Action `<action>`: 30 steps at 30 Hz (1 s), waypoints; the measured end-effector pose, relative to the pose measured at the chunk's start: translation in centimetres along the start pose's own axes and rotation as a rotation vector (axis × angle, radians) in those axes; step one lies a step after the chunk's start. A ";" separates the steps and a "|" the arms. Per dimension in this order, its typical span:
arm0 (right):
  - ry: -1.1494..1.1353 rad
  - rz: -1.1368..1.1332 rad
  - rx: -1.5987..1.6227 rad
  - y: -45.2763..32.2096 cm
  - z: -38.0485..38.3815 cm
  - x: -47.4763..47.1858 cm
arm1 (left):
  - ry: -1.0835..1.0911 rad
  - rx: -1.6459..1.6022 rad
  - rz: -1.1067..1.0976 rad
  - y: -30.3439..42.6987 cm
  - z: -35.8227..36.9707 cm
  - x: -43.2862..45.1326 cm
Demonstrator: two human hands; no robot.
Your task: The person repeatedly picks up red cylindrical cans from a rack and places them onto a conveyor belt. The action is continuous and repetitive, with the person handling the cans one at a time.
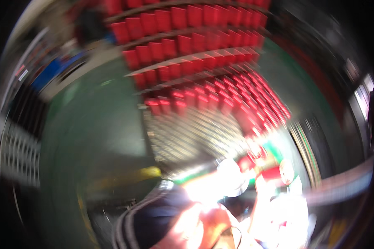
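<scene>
Strong glare and motion blur cover the area before my body, so the outlines of my left hand and my right hand cannot be told apart. Bare skin shows in the glare near a round whitish thing [236, 180]. Close to its right lies a red part [271, 174] with a pale round end [287, 171]; whether a hand holds it is unclear. Beyond is a ribbed, slatted surface [193, 137], with many upright red pieces [187, 99] along its far and right sides. My dark striped shorts [162, 214] are at the bottom.
Long rows of red blocks [179, 18] stand on racks ahead. A yellow rod-like thing [149, 171] lies left of the slatted surface. Green floor [106, 115] stretches at left, with a pale slatted crate [20, 152] and a blue container [47, 73] farther out.
</scene>
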State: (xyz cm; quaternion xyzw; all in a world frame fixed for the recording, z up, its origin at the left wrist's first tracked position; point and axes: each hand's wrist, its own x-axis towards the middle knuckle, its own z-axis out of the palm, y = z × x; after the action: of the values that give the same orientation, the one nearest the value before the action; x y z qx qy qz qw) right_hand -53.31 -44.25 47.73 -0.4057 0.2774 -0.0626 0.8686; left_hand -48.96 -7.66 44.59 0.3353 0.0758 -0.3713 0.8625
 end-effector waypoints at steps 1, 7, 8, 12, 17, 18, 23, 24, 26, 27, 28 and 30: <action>0.001 0.029 0.032 0.4 0.9 -0.6 | -0.012 -0.053 -0.017 0.7 -0.8 0.3; -0.118 0.137 0.354 3.1 6.5 0.2 | -0.324 -0.580 -0.307 3.5 -4.2 15.5; -0.131 0.147 0.409 4.0 7.2 0.5 | -0.419 -0.700 -0.402 3.2 -4.0 18.1; -0.221 0.193 0.576 7.6 8.3 1.2 | -0.725 -0.947 -0.709 3.7 -2.5 19.1; -0.252 0.183 0.604 9.7 5.5 -3.0 | -0.409 -0.614 -0.469 4.2 -7.9 17.2; -0.213 0.149 0.600 9.9 3.1 -5.1 | -0.353 -0.462 -0.394 3.7 -10.1 16.4; 0.334 0.008 0.480 9.9 -11.1 -20.6 | 0.227 0.163 -0.215 -1.3 -8.8 9.3; 0.460 -0.060 0.391 9.8 -15.2 -23.5 | 0.165 0.182 -0.242 -2.6 -7.8 8.1; 0.827 -0.180 0.226 7.0 -21.9 -28.0 | 0.041 0.196 -0.213 -5.1 -2.8 5.9; 0.987 -0.322 0.098 5.2 -24.2 -30.0 | -0.022 0.190 -0.172 -6.8 0.0 5.8; 1.136 -0.314 -0.035 1.9 -25.6 -30.8 | -0.094 0.456 -0.117 -7.8 -0.5 7.5; 1.364 -0.561 -0.327 -1.6 -31.7 -31.8 | -0.420 0.556 -0.967 -6.4 10.4 11.3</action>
State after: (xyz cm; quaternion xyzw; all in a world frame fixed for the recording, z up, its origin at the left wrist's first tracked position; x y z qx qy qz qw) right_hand -96.71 -55.92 46.21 -0.4563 0.6456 -0.4766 0.3844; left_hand -46.57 -24.09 44.90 0.3952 -0.0524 -0.7864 0.4718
